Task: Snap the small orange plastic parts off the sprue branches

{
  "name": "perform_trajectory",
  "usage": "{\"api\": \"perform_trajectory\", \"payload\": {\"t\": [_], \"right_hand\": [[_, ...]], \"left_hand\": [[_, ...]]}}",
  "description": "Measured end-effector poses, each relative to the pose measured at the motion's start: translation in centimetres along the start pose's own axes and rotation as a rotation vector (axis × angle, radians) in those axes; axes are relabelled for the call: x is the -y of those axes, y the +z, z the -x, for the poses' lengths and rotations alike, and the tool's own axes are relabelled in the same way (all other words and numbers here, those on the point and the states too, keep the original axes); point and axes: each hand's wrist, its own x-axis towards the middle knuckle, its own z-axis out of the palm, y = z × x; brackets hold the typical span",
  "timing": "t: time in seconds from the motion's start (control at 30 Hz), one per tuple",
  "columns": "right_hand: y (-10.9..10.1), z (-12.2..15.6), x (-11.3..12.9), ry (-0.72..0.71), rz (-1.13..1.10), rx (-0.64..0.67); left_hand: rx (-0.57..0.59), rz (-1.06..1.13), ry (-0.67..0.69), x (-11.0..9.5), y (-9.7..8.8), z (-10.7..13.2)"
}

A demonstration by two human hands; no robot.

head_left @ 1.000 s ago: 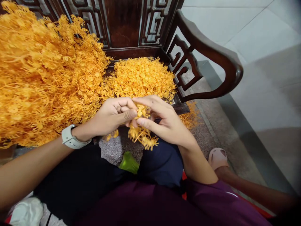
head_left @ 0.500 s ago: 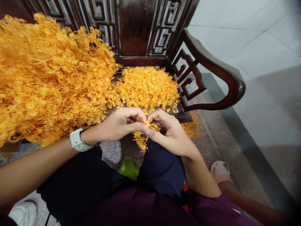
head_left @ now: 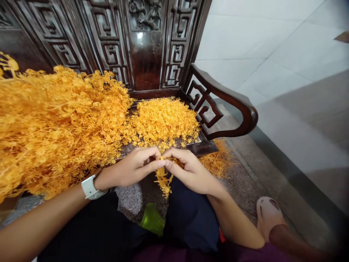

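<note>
A person's two bare hands meet over the front edge of a dark wooden surface (head_left: 205, 147), an orange sprig (head_left: 164, 183) held between them. The sprig's long axis runs roughly up and down the view, its loose end hanging below the fingertips toward the gap between the knees; its upper part is mostly hidden by the fingers. The left hand (head_left: 140, 164) comes in from the left, palm side turned inward, thumb stretched along the near side and fingers curled; its grip pinches the sprig between thumb and fingertips. The right hand (head_left: 190, 170) mirrors it, wrist bent inward and forearm angled up from the lower right, its grip likewise pinching the sprig, thumb tip beside the left thumb. A pale watch (head_left: 92, 187) circles the left wrist. Just beyond the hands, a small orange heap (head_left: 167, 122) sits on the surface beside a curved armrest (head_left: 249, 112); a larger orange heap (head_left: 68, 134) spreads to the left. More orange pieces (head_left: 218, 160) lie on the floor (head_left: 242, 193).
</note>
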Motion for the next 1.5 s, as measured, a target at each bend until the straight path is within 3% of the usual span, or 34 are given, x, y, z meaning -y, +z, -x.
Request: {"api": "perform_trajectory", "payload": {"t": [0.23, 0.43, 0.5, 0.63, 0.83, 0.97, 1.07, 1.33, 1.5], "right_hand": [[-0.3, 0.2, 0.1, -0.02, -0.021, 0.012], [0.0, 0.4, 1.0, -0.045, -0.215, 0.094], [0.0, 0.4, 1.2, -0.037, -0.23, 0.102], [-0.2, 0.4, 1.1, -0.054, -0.128, 0.059], [-0.4, 0.6, 0.6, -0.043, 0.002, 0.088], [-0.4, 0.7, 0.5, -0.048, -0.014, 0.111], [-0.3, 0.8, 0.6, -0.034, -0.074, 0.132], [-0.1, 0.7, 1.8, -0.066, -0.366, 0.137], [0.0, 1.4, 1.3, -0.202, -0.422, 0.136]], "left_hand": [[0.009, 0.101, -0.018, 0.2, 0.2, -0.3], [0.2, 0.461, -0.048, -0.2, 0.5, -0.4], [0.202, 0.512, -0.055, -0.3, 0.5, -0.4], [0.133, 0.395, -0.042, -0.2, 0.4, -0.3], [0.12, 0.031, 0.037, -0.1, 0.6, -0.1], [0.107, 0.006, 0.076, -0.2, 0.7, -0.1], [0.107, 0.152, 0.033, -0.4, 0.9, -0.2], [0.16, 0.869, -0.172, -1.0, 2.7, -0.6], [0.171, 1.005, -0.138, -0.9, 2.3, -0.7]]}}
